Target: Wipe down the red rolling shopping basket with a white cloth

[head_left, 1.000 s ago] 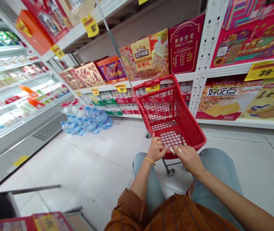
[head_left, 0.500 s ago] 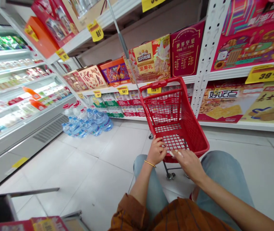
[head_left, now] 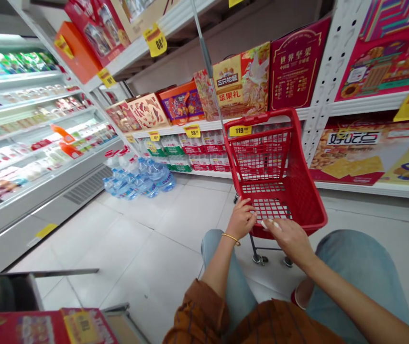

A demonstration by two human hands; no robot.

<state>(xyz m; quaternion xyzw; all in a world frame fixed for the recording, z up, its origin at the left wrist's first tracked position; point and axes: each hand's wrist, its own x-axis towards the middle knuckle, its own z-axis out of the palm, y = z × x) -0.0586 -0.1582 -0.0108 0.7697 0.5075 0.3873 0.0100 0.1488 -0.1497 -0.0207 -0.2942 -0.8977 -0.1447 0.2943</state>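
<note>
A small red plastic shopping cart point(head_left: 297, 191) stands on the white tiled floor in front of me, empty inside. My left hand point(head_left: 240, 220) is closed on the cart's near rim; a thin gold bangle circles its wrist. My right hand point(head_left: 287, 236) rests on the same rim just to the right, fingers curled over it. My knees in blue jeans show below the hands.
Shelves of red and orange gift boxes point(head_left: 242, 86) with yellow price tags point(head_left: 240, 130) run behind the cart. A chiller cabinet point(head_left: 28, 157) lines the left side. Water bottle packs point(head_left: 143, 177) sit on the floor. A red box point(head_left: 39, 327) lies at the lower left.
The view has shifted slightly left, so the cart and both hands sit further right in the picture. Both hands keep the same hold on the cart's rim.
</note>
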